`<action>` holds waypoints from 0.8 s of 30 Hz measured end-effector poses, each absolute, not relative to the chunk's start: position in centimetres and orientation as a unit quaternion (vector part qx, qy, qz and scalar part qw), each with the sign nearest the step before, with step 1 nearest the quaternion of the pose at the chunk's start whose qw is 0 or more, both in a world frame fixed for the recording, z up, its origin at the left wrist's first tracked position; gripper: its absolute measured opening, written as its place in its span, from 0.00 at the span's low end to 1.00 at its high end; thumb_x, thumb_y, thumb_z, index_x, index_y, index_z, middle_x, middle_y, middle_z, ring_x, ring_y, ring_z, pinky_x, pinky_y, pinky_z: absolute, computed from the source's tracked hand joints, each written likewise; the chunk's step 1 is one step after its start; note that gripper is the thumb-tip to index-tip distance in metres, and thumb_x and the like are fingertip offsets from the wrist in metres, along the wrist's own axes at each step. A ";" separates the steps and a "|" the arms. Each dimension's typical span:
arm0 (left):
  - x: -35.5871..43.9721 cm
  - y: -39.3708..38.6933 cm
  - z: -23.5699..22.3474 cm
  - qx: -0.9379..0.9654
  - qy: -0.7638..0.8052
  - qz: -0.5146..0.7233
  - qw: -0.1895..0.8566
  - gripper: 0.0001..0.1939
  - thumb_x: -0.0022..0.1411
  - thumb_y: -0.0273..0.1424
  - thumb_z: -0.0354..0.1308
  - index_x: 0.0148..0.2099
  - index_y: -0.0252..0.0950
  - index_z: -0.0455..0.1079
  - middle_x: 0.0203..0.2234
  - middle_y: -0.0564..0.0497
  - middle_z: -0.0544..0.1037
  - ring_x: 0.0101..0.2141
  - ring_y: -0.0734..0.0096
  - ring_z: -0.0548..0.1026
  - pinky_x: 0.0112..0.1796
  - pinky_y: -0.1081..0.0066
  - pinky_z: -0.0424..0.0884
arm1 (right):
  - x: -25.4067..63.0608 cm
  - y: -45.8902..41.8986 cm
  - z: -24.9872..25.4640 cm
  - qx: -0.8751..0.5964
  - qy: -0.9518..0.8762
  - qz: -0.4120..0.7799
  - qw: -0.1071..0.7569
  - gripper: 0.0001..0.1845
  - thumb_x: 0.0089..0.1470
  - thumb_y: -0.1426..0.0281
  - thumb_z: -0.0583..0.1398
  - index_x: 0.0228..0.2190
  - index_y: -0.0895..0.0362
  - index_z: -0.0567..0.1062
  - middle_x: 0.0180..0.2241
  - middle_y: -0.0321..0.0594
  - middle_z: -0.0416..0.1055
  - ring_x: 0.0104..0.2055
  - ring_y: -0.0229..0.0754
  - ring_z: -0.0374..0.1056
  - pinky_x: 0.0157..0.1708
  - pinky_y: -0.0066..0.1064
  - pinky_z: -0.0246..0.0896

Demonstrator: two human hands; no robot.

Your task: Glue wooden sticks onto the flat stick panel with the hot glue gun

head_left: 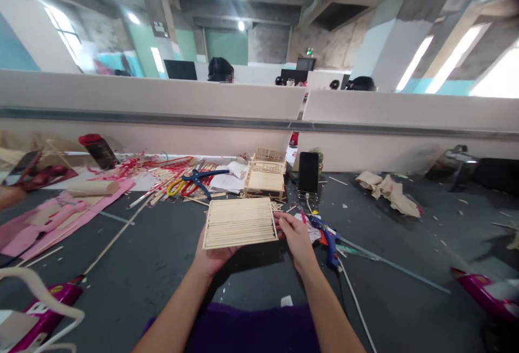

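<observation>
A rectangular panel of thin wooden sticks (240, 224), framed by slim strips, is held up above the dark table. My left hand (214, 255) supports it from beneath and along its left edge; part of that hand is hidden behind the panel. At the panel's right edge, my right hand (295, 237) has its thumb and fingers closed on the border. Just beyond the panel stands a small wooden stick model (265, 177). A blue glue gun (331, 247) lies to the right of my right hand, and blue-handled pliers (198, 177) lie at the far left.
Loose sticks and red-tipped pieces (125, 166) litter the back left. A phone (308, 172) stands upright behind my hands. Crumpled brown paper (389, 193) is at right, with magenta tools (482, 291) near both sides. A low partition (162, 96) bounds the table; another person's hand (11, 197) shows at left.
</observation>
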State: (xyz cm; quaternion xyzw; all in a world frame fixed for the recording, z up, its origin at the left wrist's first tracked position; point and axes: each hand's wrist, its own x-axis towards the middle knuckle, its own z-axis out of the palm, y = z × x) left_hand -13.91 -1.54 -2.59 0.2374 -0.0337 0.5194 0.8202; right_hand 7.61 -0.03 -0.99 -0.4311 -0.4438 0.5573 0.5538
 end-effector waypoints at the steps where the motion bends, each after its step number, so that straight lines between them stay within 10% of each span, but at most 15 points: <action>1: -13.8 -1.5 -2.6 0.240 -0.038 0.517 0.821 0.36 0.66 0.51 0.32 0.64 0.35 0.57 0.56 0.39 0.69 0.56 0.55 0.67 0.59 0.51 0.48 | 7.6 0.1 -1.2 -0.428 -0.448 0.561 0.549 0.16 0.47 0.60 0.62 0.36 0.58 0.76 0.31 0.41 0.77 0.29 0.42 0.71 0.26 0.30 0.63; 24: -14.2 -1.7 -2.3 0.202 -0.018 0.577 0.792 0.31 0.69 0.45 0.32 0.59 0.35 0.66 0.51 0.45 0.75 0.55 0.64 0.68 0.62 0.61 0.46 | 7.1 -0.6 -0.6 -0.402 -0.483 0.478 0.614 0.16 0.49 0.64 0.64 0.40 0.57 0.73 0.37 0.43 0.75 0.38 0.43 0.71 0.40 0.37 0.68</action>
